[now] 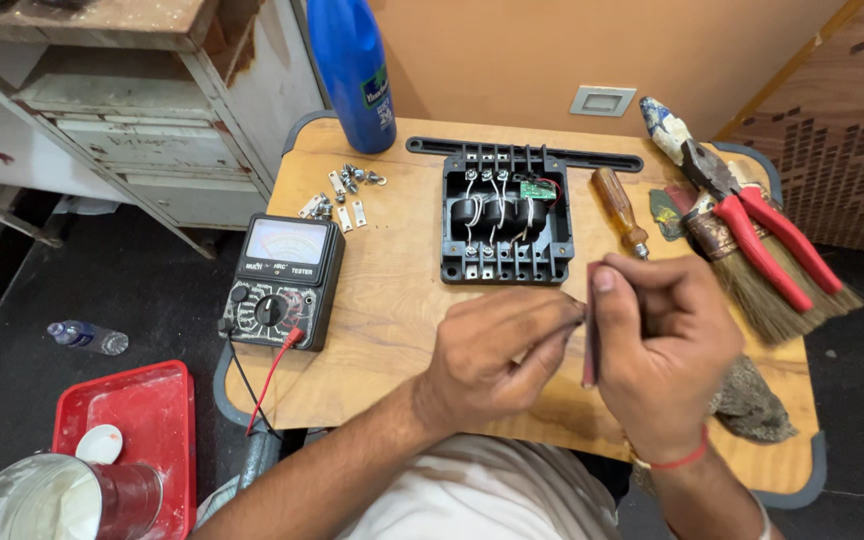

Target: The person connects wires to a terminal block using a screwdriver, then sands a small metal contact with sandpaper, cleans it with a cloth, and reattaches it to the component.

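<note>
A person seated at a small wooden table (pixel 382 300) works with both hands over its near edge. The right hand (pixel 667 350) pinches a thin, dark red strip (pixel 590 330) upright between thumb and fingers, which are clamped on it. The left hand (pixel 497 355) meets it from the side, its fingers pressed together at a small item at the strip's edge; that item is too small and blurred to identify.

Just beyond the hands lies an open black terminal housing (pixel 505 215) with a row of dark coils, white wiring and a small green circuit board (pixel 532 188) in its upper right corner. Its top is uncovered and its innards are exposed, so the unit looks, by this view, only partly done: a long black bar (pixel 522 152) rests behind it, and a scatter of metal screws and clips (pixel 344 195) lies loose to the left, seemingly not yet fitted.

An analogue multimeter (pixel 282 280) sits at the table's left, its red and black leads trailing over the edge, untouched. A wooden-handled screwdriver (pixel 620 210), red-handled pliers (pixel 752 220) and a brush (pixel 752 270) lie to the right. A blue bottle (pixel 354 70) stands at the far edge; a red tray (pixel 147 420) sits on the floor.
</note>
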